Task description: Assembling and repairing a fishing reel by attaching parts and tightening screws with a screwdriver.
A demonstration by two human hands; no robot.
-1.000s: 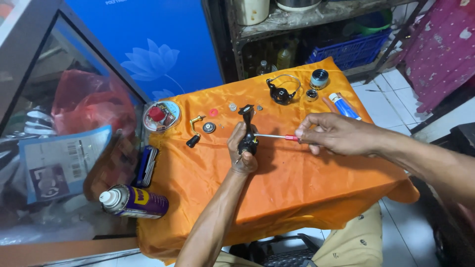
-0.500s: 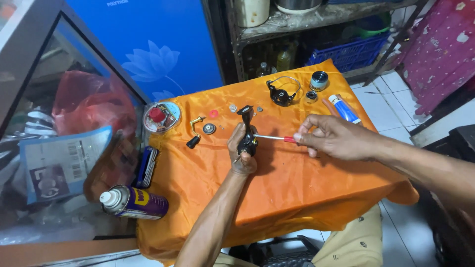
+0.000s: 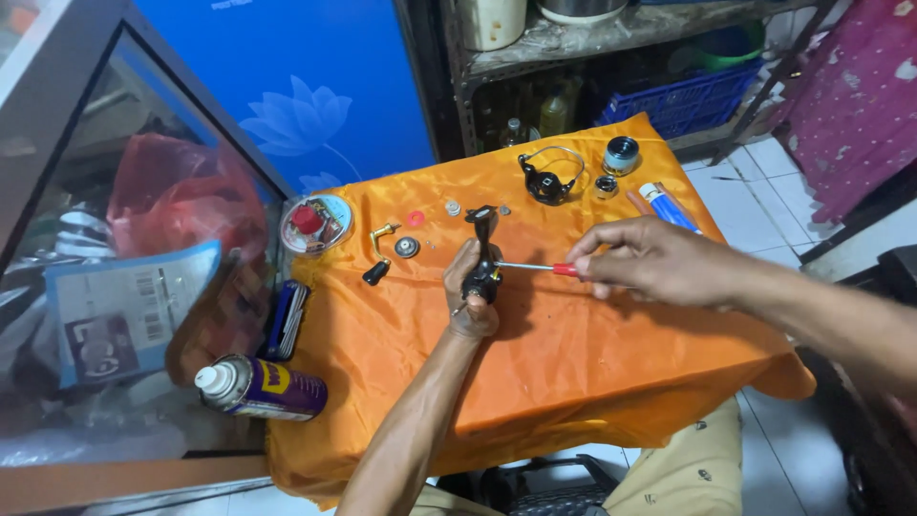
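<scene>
My left hand (image 3: 470, 291) grips a black fishing reel body (image 3: 482, 250), held upright on the orange cloth (image 3: 573, 363). In my right hand (image 3: 650, 260) is a red-handled screwdriver (image 3: 537, 268), its thin shaft pointing left and its tip meeting the reel body. Loose reel parts lie behind on the cloth: a black rotor with a wire bail (image 3: 546, 178), a spool (image 3: 622, 154), a small ring-shaped part (image 3: 606, 185), a handle with a black knob (image 3: 378, 256), a round gear (image 3: 408, 247), a red washer (image 3: 415, 219) and small washers (image 3: 453, 207).
A spray can (image 3: 260, 386) lies at the cloth's left edge beside a dark folded tool case (image 3: 285, 318). A round tin with a red cap (image 3: 313, 222) sits at the back left. A blue tube (image 3: 669, 205) lies at the back right. Glass cabinet left, shelf behind.
My right hand and the screwdriver have shifted very slightly; the tip stays at the reel body. My left hand keeps the same grip.
</scene>
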